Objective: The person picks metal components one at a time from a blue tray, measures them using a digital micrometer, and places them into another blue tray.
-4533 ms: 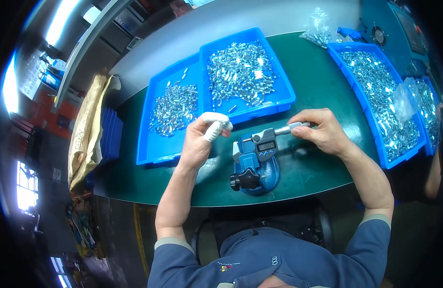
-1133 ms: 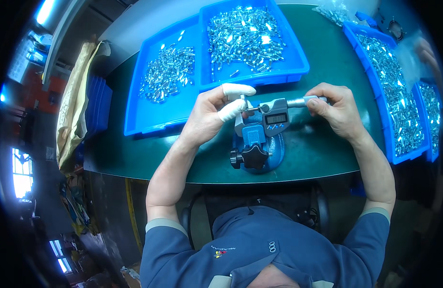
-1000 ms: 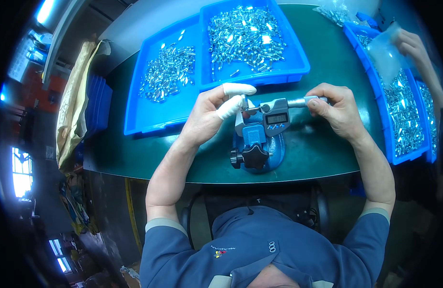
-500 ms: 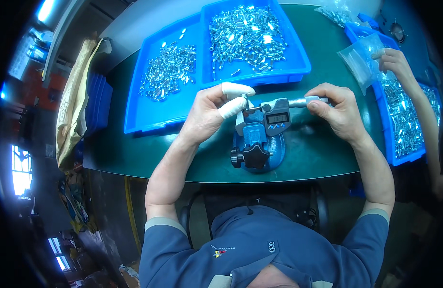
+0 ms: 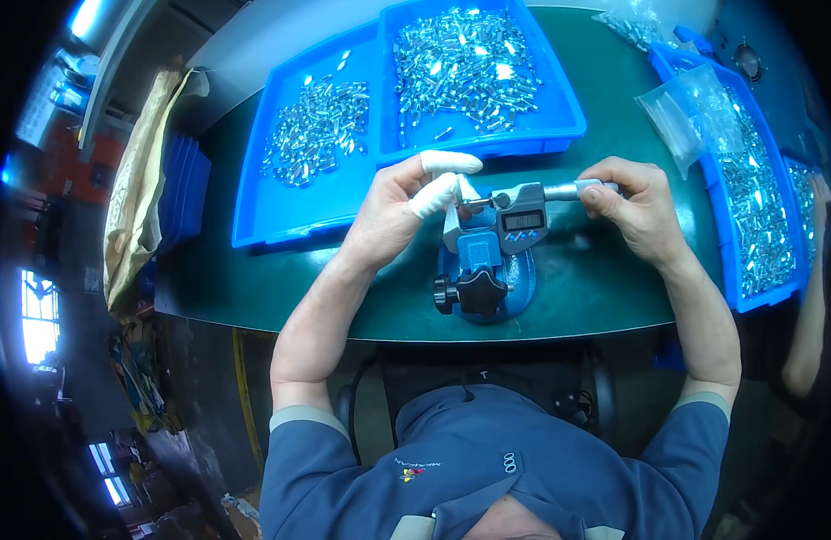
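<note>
Left hand (image 5: 393,216): grip closed on a small metal part (image 5: 474,202), pinched between thumb and white-cotted fingertips (image 5: 433,193) and presented at the measuring gap of the digital micrometer (image 5: 523,216).

Right hand (image 5: 636,211): grip closed around the micrometer's thimble (image 5: 587,189), at the right end of the instrument.

Change noted: little in either of the person's own hands against half a second earlier. On the right, a co-worker's hand has been withdrawn from over the right tray (image 5: 749,207), and a clear plastic bag (image 5: 695,112) is left lying on it. The measurement is judged undisturbed and under way.

Micrometer: clamped in a blue stand (image 5: 483,279) with a black knob (image 5: 474,292), on the near middle of the green table (image 5: 253,288).

Surroundings: two blue trays of small silvery parts on the far side, a sparser one at left (image 5: 298,193) and a fuller one at centre (image 5: 523,135).
</note>
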Available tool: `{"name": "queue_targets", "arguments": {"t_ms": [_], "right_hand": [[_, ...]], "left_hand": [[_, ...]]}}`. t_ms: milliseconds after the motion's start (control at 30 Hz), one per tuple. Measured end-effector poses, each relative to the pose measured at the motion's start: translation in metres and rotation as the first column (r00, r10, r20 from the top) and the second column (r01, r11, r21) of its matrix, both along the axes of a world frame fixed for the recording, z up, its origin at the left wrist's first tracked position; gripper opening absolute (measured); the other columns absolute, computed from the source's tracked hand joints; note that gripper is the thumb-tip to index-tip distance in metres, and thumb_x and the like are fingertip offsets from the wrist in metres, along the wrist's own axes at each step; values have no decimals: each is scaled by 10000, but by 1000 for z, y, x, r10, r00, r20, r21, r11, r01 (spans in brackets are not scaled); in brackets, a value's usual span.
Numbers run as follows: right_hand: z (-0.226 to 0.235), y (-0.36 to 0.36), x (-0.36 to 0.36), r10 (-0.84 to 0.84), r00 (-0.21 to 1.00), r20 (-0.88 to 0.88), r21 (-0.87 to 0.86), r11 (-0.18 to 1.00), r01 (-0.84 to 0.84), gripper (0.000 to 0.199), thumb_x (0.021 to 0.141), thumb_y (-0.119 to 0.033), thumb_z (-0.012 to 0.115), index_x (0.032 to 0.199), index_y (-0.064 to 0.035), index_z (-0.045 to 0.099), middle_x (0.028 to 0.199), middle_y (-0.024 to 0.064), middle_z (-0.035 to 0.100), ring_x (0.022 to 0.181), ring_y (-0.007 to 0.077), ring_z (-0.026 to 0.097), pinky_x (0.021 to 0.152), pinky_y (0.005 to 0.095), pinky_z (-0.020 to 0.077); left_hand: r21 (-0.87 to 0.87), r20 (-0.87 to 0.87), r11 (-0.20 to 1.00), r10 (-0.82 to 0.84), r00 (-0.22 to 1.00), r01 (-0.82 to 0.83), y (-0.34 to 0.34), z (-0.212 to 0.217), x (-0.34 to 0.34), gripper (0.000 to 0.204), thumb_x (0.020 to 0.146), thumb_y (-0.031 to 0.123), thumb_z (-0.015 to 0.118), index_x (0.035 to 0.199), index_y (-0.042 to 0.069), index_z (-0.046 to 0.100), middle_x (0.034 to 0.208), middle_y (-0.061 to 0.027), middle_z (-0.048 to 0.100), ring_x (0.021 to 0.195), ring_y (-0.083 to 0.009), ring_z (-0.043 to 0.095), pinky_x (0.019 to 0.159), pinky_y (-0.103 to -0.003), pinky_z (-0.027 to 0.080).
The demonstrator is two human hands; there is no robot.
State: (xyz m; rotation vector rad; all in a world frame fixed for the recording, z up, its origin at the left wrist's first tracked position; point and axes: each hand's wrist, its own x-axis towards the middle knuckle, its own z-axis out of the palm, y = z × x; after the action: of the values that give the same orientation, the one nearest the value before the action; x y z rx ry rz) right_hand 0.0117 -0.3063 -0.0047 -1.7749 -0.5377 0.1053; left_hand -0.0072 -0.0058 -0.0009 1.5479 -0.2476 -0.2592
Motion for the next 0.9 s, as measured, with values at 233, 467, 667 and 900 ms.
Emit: {"name": "queue_targets", "arguments": {"t_ms": [233,467,667,900], "right_hand": [[1,0,0,7,1000,10,-11,1000,-7,247,899,-219,704,940,24,689,740,32,629,667,88,569,592,228,426],[1,2,-1,-25,990,136,-21,999,28,260,891,-236,716,941,17,686,745,18,621,685,78,543,608,226,409],[0,1,0,-12,1000,4,-21,1000,12,263,892,-238,715,927,21,685,721,24,620,655,83,555,585,231,415],[0,0,0,-12,1000,9,-25,1000,12,260,899,-237,707,913,22,688,709,29,620,644,83,559,572,231,416]], "left_hand": [[44,56,999,-9,998,7,2,0,1,250,957,182,624,1154,36,669,922,-69,702,837,-128,667,765,-278,537],[71,27,996,42,999,-44,0,2,0,208,938,139,648,1119,42,681,896,-61,699,801,-126,676,688,-258,540],[51,34,998,46,998,-48,0,1,-1,204,937,149,657,1111,48,685,883,-57,695,786,-117,672,660,-251,534],[49,40,998,46,998,-48,-1,-1,-1,208,943,168,652,1109,45,683,889,-48,684,807,-112,656,692,-259,535]]}}
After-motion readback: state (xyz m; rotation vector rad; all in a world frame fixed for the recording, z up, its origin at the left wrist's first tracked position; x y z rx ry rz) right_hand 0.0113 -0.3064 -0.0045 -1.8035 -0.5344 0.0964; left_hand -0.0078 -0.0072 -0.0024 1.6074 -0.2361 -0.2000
